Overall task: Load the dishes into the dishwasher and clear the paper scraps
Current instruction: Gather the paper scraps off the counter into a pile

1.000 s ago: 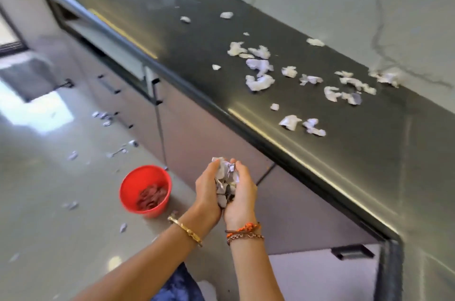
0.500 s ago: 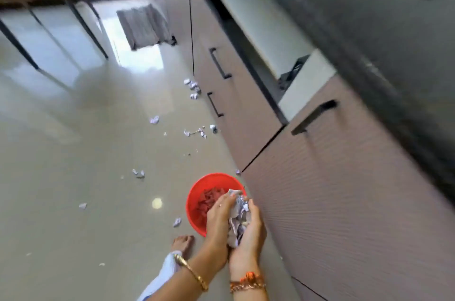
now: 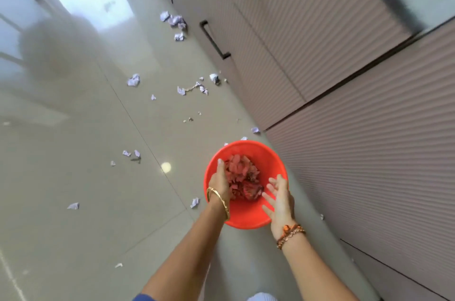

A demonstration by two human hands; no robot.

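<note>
hovering over red bucket (image 3: 246, 217) of scraps (image 3: 242, 175): both hands spread

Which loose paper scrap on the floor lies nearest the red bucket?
The scrap just left of the red bucket, beside the left hand's wrist; the others lie farther off.

Glossy tiled floor (image 3: 73, 177), ribbed cabinets (image 3: 344, 128)

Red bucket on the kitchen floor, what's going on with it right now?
A person is clearing paper scraps into the red bucket. Both hands are over its mouth: the left hand reaches inside against the heap of scraps, the right hand is open with fingers spread, holding nothing. Loose scraps lie scattered across the floor beside the cabinets.
</note>
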